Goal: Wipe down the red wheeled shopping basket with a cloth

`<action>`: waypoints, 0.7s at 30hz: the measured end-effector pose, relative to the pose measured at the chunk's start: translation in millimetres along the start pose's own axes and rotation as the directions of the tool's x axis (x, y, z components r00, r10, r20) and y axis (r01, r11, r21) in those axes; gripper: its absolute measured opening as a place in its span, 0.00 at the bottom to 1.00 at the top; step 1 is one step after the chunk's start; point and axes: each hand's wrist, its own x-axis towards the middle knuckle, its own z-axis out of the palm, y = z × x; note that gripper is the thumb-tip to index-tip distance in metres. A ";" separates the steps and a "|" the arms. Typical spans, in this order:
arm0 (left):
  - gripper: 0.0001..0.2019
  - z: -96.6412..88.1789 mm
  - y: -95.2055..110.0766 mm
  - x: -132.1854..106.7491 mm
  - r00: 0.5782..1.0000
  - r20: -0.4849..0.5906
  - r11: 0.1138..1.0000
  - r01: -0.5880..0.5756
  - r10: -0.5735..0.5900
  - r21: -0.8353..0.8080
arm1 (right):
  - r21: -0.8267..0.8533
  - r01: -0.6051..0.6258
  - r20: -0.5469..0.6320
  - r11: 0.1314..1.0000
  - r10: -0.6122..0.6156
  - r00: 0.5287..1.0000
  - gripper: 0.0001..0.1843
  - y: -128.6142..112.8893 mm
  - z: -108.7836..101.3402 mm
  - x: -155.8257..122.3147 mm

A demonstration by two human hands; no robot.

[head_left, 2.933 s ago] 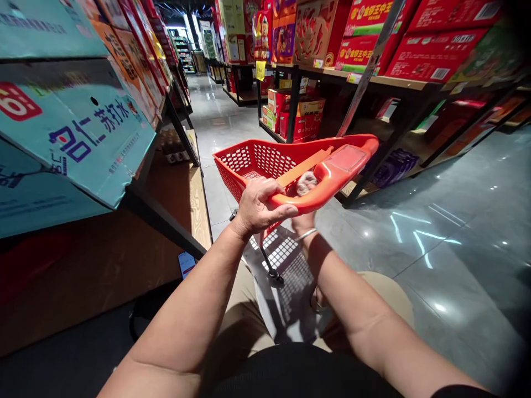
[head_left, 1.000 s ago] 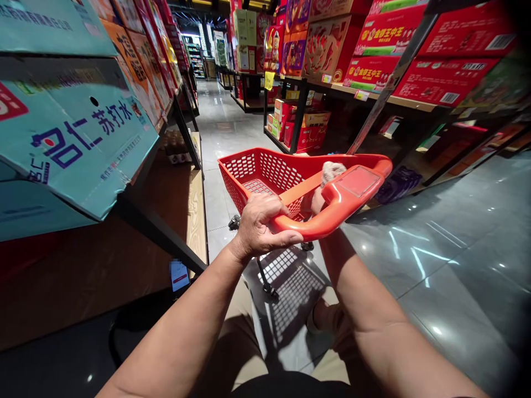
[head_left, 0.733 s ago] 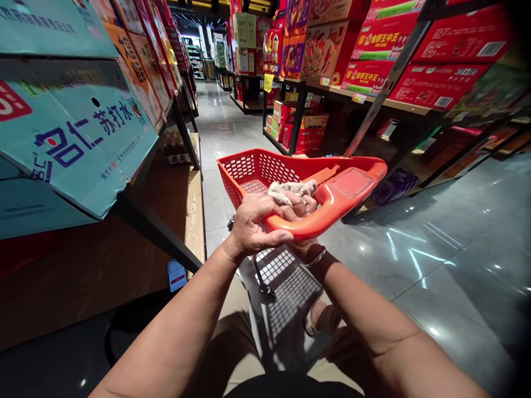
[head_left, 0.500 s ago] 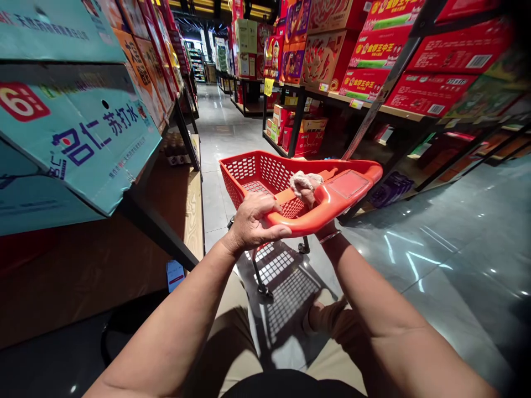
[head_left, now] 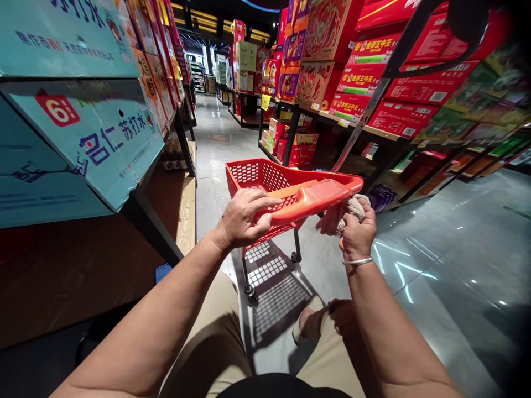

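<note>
A red plastic shopping cart (head_left: 327, 190) stands in front of me, its perforated basket pointing up the aisle. My left hand (head_left: 244, 217) is closed on the left end of the cart's handle, thumb on the near side. Beside the handle's right end, my right hand (head_left: 359, 229) grips a bunched beige cloth (head_left: 355, 208). The cloth lies against or very near the outer edge of the handle; contact is hard to make out. A bangle (head_left: 357, 261) circles the right wrist. No goods show in the visible part of the basket.
Pale blue cartons (head_left: 112, 127) sit stacked on a shelf close at left. Red boxes (head_left: 365, 80) fill a shelf at right, behind a slanted metal pole (head_left: 365, 113). The grey tiled aisle (head_left: 213, 127) runs ahead. My feet are near the cart's wheels (head_left: 251, 294).
My right hand has moved with the cloth from inside the handle to its outer right side. My left hand stays on the handle, and the cart's angle in view has shifted slightly.
</note>
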 end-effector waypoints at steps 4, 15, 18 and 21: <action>0.19 6.7 23.4 11.6 0.994 0.091 0.967 0.040 -0.065 0.251 | -0.008 0.042 0.014 0.999 -0.042 0.999 0.34 -33.6 18.5 -45.8; 0.19 5.8 15.3 8.8 0.988 0.124 0.954 0.049 -0.089 0.295 | -0.191 0.886 0.594 0.423 -0.668 0.447 0.29 -89.4 36.6 -110.0; 0.21 0.0 10.5 6.4 0.991 0.120 0.967 0.024 -0.056 0.253 | -0.270 0.842 0.634 0.466 -0.572 0.520 0.22 -84.7 19.7 -66.2; 0.23 -2.2 6.1 4.6 0.995 0.099 0.976 0.005 -0.027 0.219 | -0.399 0.770 0.606 0.498 -0.487 0.629 0.21 -77.6 -3.3 -12.5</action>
